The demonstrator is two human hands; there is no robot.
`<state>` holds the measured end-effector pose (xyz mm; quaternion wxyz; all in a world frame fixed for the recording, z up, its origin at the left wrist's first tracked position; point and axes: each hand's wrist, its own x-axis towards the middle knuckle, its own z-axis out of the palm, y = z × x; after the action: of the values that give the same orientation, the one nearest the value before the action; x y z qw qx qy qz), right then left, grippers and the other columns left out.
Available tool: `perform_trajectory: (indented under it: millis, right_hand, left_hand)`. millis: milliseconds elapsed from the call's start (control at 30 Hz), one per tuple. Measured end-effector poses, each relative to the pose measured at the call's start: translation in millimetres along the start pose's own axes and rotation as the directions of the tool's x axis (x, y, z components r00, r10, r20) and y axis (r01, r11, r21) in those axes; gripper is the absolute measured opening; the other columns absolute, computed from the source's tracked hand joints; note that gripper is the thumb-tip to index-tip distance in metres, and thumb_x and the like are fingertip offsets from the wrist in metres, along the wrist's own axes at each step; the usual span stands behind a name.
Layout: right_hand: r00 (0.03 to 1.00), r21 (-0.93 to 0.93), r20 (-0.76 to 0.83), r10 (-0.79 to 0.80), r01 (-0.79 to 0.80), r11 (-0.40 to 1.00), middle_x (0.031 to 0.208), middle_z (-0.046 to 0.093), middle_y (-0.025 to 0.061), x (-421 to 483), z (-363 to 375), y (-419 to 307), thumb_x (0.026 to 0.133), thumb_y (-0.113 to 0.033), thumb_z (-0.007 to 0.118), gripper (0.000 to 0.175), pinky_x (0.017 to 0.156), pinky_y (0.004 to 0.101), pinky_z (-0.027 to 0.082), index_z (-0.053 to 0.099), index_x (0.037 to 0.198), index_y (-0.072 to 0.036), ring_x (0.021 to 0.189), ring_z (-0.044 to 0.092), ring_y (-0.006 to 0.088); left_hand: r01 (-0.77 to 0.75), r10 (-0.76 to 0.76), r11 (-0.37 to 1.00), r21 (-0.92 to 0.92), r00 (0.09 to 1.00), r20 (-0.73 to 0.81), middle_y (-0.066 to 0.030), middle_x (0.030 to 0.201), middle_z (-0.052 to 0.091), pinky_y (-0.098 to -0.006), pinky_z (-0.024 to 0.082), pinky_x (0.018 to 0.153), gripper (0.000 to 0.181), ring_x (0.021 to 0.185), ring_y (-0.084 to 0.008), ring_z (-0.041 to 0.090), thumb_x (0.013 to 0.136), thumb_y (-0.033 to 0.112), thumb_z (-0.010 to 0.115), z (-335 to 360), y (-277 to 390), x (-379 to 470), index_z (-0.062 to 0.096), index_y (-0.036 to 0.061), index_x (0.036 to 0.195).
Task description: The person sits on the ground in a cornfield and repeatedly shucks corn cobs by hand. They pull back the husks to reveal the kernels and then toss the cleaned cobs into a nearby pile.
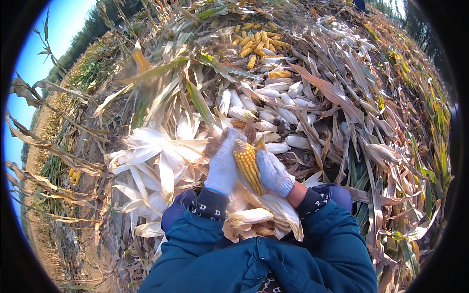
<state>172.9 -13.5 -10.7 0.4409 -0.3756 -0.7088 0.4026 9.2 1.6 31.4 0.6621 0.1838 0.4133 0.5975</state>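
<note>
A yellow ear of corn (249,164), its kernels bared, is held between my two hands, tip pointing away from me. Pale husk (280,210) is peeled back and hangs from its lower end towards my lap. My left hand (222,166), in a white knit glove, lies along the cob's left side with its fingers closed. Brown corn silk (214,145) sticks out at that fist. On the other side my right hand (274,173), also gloved, grips the ear and a strip of its husk (260,143); its fingertips are partly hidden behind the cob.
Stripped white husks (161,150) are heaped at my left. Ahead lie several unhusked ears (278,110), with a pile of bare yellow ears (262,40) beyond. More pale ears (344,34) lie far right. Dry stalks and leaves (370,164) spread on the right; standing stalks (55,146) rise left.
</note>
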Motion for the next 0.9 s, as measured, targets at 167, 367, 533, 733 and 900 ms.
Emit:
perform_trajectory:
  millis: [167, 367, 533, 733, 900]
  right_hand:
    - [0.994, -0.064, 0.054, -0.092, 0.096, 0.993, 0.104, 0.072, 0.0153, 5.1, -6.3, -10.1, 0.109, -0.028, 0.048, 0.034, 0.084, 0.0381, 0.053, 0.067, 0.116, 0.000, 0.096, 0.067, 0.0209]
    - [0.907, 0.598, 0.284, 0.311, -0.421, 0.682, 0.127, 0.066, 0.0080, 5.7, -4.5, 0.6, 0.113, -0.033, 0.043, 0.042, 0.098, 0.0298, 0.052, 0.058, 0.134, 0.000, 0.110, 0.063, 0.0143]
    - [0.872, 0.393, 0.311, 0.377, -0.480, 0.784, 0.127, 0.066, 0.0083, 6.3, -11.1, 8.7, 0.114, -0.036, 0.042, 0.047, 0.101, 0.0304, 0.049, 0.057, 0.138, 0.001, 0.115, 0.062, 0.0154]
    - [0.928, -0.269, 0.255, 0.270, -0.200, 0.942, 0.125, 0.064, 0.0298, 15.5, -20.6, -15.4, 0.109, -0.037, 0.040, 0.045, 0.099, 0.0459, 0.049, 0.059, 0.130, -0.002, 0.118, 0.061, 0.0442]
    - [0.853, -0.234, 0.018, 0.522, -0.504, 0.831, 0.146, 0.046, 0.0329, 21.5, -23.9, -36.9, 0.102, -0.049, 0.051, 0.066, 0.110, 0.0469, 0.043, 0.041, 0.147, -0.001, 0.127, 0.054, 0.0494]
  left_hand:
    - [0.009, -0.010, 1.000, 0.029, 1.000, 0.027, -0.0024, 0.105, 0.067, -0.0285, 0.050, 0.091, 0.037, 0.098, -0.0125, 0.062, 0.107, 0.042, 0.056, -0.3, -0.9, -5.5, 0.069, 0.0082, 0.114]
    - [0.011, -0.028, 0.977, 0.213, 0.997, 0.077, -0.0026, 0.105, 0.068, -0.0265, 0.048, 0.091, 0.041, 0.097, -0.0110, 0.060, 0.109, 0.043, 0.051, 4.7, 6.7, -11.1, 0.068, 0.0068, 0.116]
    - [0.070, -0.083, 0.993, 0.100, 0.988, 0.134, -0.0043, 0.109, 0.068, -0.0288, 0.049, 0.092, 0.043, 0.098, -0.0132, 0.062, 0.111, 0.039, 0.047, 5.2, 5.5, -15.9, 0.065, 0.0025, 0.126]
    - [-0.006, -0.001, 0.989, -0.146, 0.999, -0.045, -0.0041, 0.097, 0.069, -0.0324, 0.057, 0.080, 0.026, 0.086, -0.0185, 0.067, 0.105, 0.032, 0.057, -26.3, -34.7, 13.4, 0.068, 0.0084, 0.106]
    - [0.040, -0.039, 0.996, -0.077, 0.999, 0.014, -0.0059, 0.099, 0.070, -0.0326, 0.057, 0.082, 0.029, 0.089, -0.0188, 0.068, 0.106, 0.032, 0.055, -0.6, -28.1, -1.7, 0.068, 0.0059, 0.110]
